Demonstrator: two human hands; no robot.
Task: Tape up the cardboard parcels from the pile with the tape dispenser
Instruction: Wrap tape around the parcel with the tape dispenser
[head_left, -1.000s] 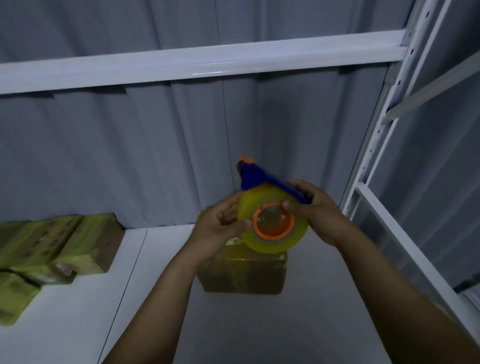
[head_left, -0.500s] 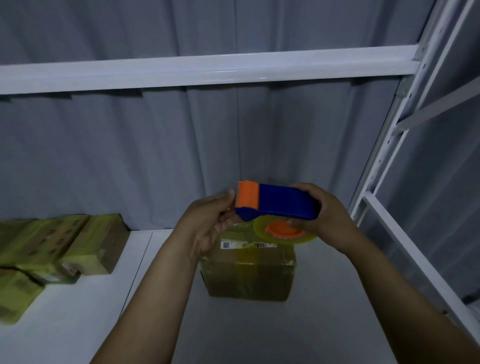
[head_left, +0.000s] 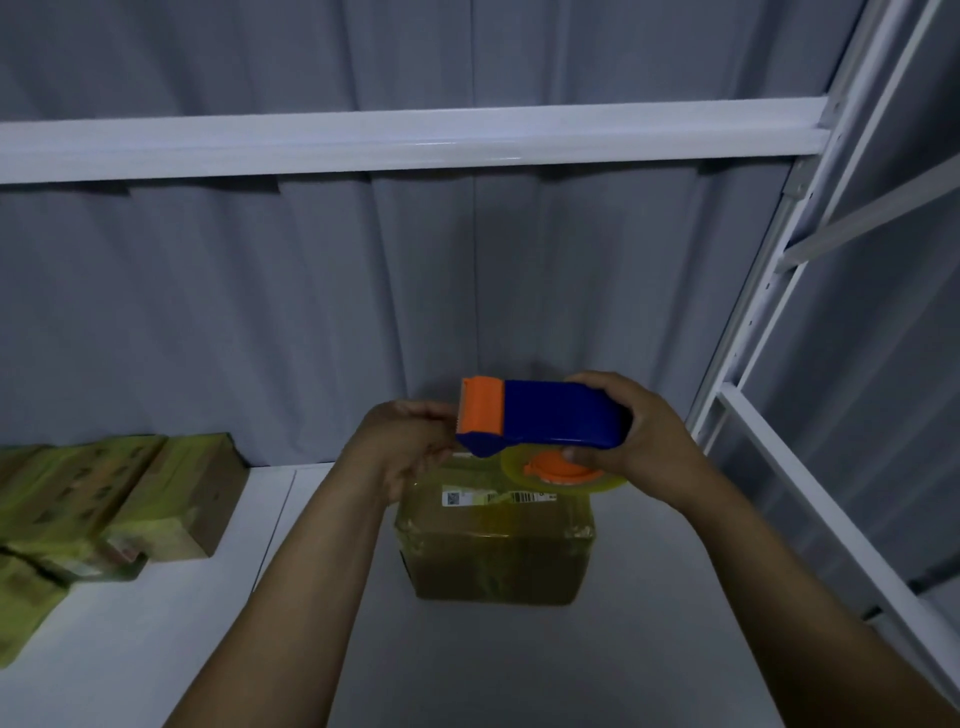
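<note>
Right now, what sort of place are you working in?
Likely a storeroom or packing bay, dimly lit. It has white metal racking, a pile of taped cardboard parcels on the shelf at left, and a labelled parcel below the tape dispenser gripped by the right hand.

The left hand's (head_left: 410, 447) fingertips are hidden by the tape dispenser (head_left: 556, 421). Beneath the right hand (head_left: 647, 441), the parcel's (head_left: 493, 561) label (head_left: 498, 498) is too small to be read.

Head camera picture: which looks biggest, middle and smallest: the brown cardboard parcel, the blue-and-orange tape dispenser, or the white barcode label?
Largest: brown cardboard parcel.
Next: blue-and-orange plastic tape dispenser, held nearer the camera, so its size is unsure.
Smallest: white barcode label on the parcel.
</note>
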